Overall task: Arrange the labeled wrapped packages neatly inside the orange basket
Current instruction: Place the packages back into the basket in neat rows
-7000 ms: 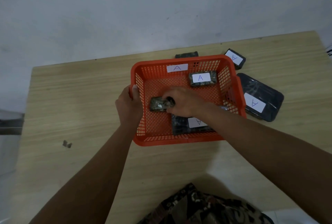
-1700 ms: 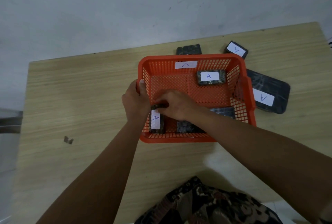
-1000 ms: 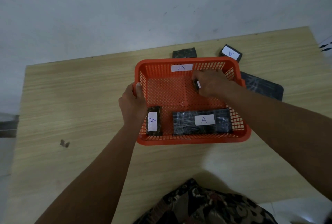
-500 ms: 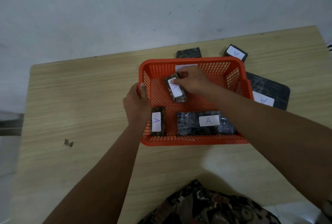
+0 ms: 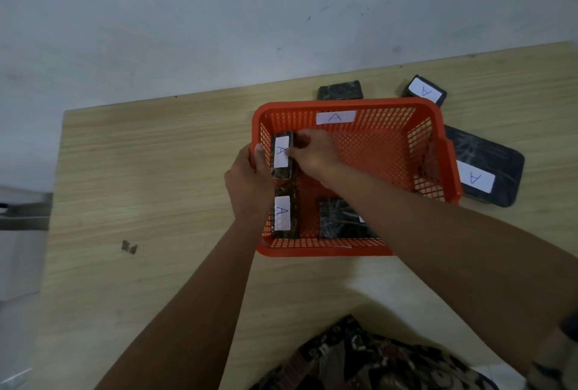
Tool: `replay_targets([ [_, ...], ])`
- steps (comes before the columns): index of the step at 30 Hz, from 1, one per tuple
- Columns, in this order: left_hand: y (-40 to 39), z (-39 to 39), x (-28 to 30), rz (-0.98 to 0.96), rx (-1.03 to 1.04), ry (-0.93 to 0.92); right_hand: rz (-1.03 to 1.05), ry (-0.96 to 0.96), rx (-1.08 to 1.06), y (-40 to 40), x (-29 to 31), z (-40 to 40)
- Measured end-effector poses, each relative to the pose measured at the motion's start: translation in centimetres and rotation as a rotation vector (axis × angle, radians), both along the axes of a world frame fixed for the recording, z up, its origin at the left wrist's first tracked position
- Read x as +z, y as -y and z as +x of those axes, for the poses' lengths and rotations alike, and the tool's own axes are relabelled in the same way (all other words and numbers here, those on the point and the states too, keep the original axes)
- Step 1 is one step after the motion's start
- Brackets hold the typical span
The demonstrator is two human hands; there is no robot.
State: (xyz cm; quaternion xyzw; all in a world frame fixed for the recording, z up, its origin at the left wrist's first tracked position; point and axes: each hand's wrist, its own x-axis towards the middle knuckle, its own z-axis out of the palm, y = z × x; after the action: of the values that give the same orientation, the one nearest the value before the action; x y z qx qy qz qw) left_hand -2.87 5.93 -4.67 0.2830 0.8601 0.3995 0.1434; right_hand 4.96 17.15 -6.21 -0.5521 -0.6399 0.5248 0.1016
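The orange basket sits on the wooden table, with a white "A" label on its far wall. My left hand grips its left rim. My right hand holds a small dark wrapped package with an "A" label against the basket's left wall, near the far corner. A second small labeled package lies right behind it in the near left corner. A larger dark package lies along the near wall, partly hidden by my right forearm.
Outside the basket, a big dark labeled package lies to its right. A small labeled package and a dark unlabeled-looking one lie behind it. A small scrap lies on the table at left.
My right hand has picked up the small package from the basket's far right, carried it leftward and brought it down by the left wall, in line with the other small package.
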Motion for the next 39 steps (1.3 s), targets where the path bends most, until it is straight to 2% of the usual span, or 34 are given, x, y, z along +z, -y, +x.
replay_targets([
  [8,0.0,0.1,0.0,-0.008,0.011,-0.023,0.113,0.112,0.203,0.5,0.4,0.7],
  [10,0.0,0.1,0.0,-0.025,0.009,-0.042,0.326,0.15,0.219,-0.3,1.3,1.3],
  [13,-0.1,0.3,0.2,-0.029,0.004,-0.048,0.704,0.078,0.155,-2.6,3.1,2.1],
  [15,0.0,0.4,0.3,-0.027,0.003,-0.049,0.8,0.071,0.124,-4.9,4.0,2.3],
  [18,0.0,0.3,0.4,-0.033,0.004,-0.045,0.718,0.23,0.117,-8.4,4.4,2.2],
  [22,-0.1,0.4,0.4,-0.02,0.012,-0.023,0.384,0.531,0.126,-10.9,4.3,1.4],
  [24,-0.2,0.4,0.3,-0.019,0.019,-0.017,0.229,0.594,0.116,-11.8,4.3,0.8],
  [27,-0.2,0.2,0.0,-0.019,0.009,-0.017,0.131,0.615,0.157,-12.9,4.4,0.0],
  [32,-0.3,0.2,0.2,-0.039,0.02,-0.042,0.083,0.616,0.147,-13.7,3.5,-0.9],
  [35,-0.3,0.3,0.3,-0.036,0.021,-0.038,0.14,0.554,0.136,-13.5,3.1,-0.6],
  [37,-0.2,0.3,0.3,-0.036,0.019,-0.04,0.218,0.359,0.08,-13.1,3.2,0.1],
  [39,-0.3,0.3,0.3,-0.035,0.018,-0.038,0.274,0.086,-0.012,-12.5,4.0,0.8],
])
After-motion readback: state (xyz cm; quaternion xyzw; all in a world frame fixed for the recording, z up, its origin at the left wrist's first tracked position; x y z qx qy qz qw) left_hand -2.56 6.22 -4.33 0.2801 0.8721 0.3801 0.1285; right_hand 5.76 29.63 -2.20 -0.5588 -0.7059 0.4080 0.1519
